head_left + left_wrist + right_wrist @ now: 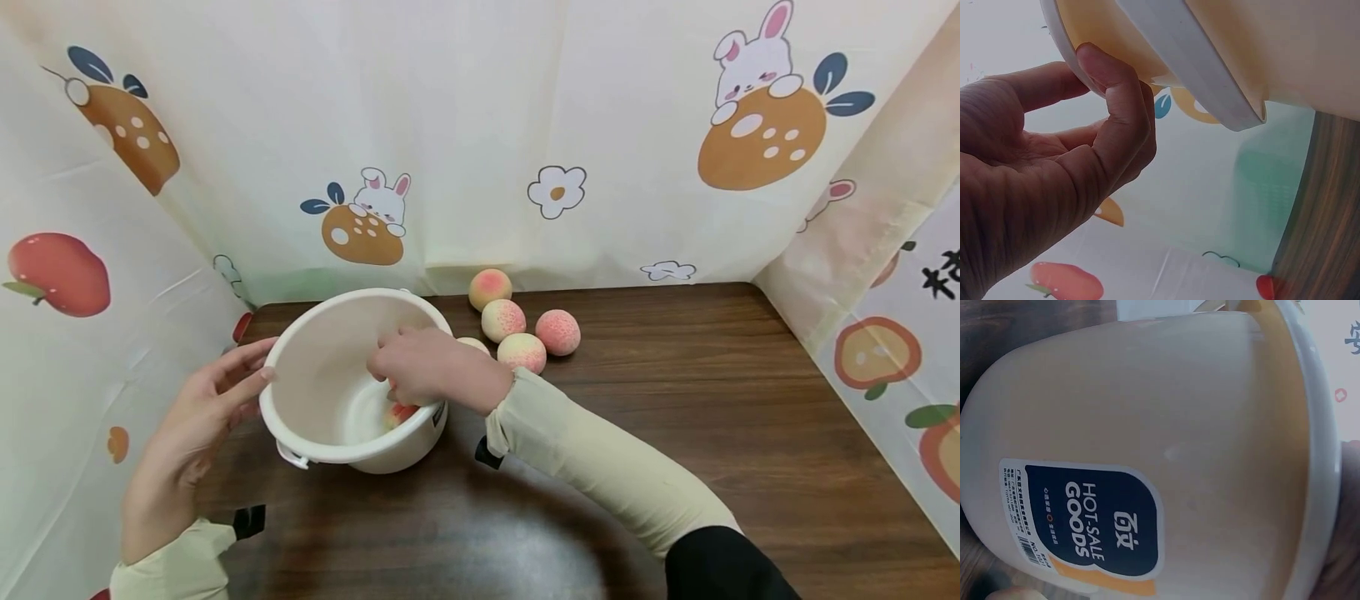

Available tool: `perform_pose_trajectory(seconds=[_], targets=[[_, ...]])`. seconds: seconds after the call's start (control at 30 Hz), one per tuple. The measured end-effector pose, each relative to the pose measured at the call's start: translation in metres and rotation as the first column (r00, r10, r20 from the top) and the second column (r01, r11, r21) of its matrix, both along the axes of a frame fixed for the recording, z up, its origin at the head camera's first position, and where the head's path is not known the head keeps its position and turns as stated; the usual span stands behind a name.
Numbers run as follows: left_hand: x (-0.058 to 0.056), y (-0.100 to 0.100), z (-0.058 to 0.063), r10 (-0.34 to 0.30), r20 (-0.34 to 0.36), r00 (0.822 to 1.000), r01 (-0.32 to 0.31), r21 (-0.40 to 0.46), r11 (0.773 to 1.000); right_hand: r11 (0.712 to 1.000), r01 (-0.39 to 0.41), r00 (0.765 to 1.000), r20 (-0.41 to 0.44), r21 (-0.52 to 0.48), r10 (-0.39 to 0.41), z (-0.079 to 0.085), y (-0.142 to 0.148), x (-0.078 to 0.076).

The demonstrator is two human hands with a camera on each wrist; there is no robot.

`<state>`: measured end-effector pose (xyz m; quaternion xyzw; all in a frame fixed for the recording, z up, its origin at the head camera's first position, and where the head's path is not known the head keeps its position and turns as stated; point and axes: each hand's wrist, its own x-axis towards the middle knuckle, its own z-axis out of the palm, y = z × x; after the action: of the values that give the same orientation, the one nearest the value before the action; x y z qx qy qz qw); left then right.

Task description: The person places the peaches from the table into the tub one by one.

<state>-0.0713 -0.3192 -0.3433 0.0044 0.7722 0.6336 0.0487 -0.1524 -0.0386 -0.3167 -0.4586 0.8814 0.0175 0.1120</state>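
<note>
A deep white plastic bucket stands on the left part of the table. At its left side my left hand grips the rim, with the thumb on one side and bent fingers on the other; the left wrist view shows this hand close up. My right hand reaches over the right rim into the bucket, fingers bent downward. Right below them a red and yellow peach shows, partly covered by the rim. I cannot tell whether the fingers hold it. In the right wrist view the bucket's labelled wall hides this hand.
Several pale pink and yellow peaches lie in a cluster just right of the bucket, among them a redder peach and one at the back. A printed curtain encloses the dark wooden table at the back and sides.
</note>
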Motion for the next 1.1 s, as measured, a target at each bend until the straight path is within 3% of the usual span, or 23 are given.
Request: perform_pose_trajectory(seconds=[0.27, 0.73, 1.1], targets=[[-0.0003, -0.0005, 0.0008, 0.003, 0.01, 1.0, -0.003, -0.038, 0.999, 0.999, 0.0, 1.0, 0.003, 0.047, 0.0, -0.0011, -0.0051, -0.0008], [0.0008, -0.0008, -0.0001, -0.005, 0.004, 1.0, 0.005, -0.018, 1.0, 0.998, -0.018, 1.0, 0.011, 0.067, 0.017, -0.0026, -0.0088, -0.0007], [0.0003, -0.001, 0.0013, 0.002, 0.006, 1.0, -0.002, -0.028, 1.0, 0.996, -0.071, 0.989, -0.129, 0.048, 0.076, -0.0039, -0.008, 0.0025]])
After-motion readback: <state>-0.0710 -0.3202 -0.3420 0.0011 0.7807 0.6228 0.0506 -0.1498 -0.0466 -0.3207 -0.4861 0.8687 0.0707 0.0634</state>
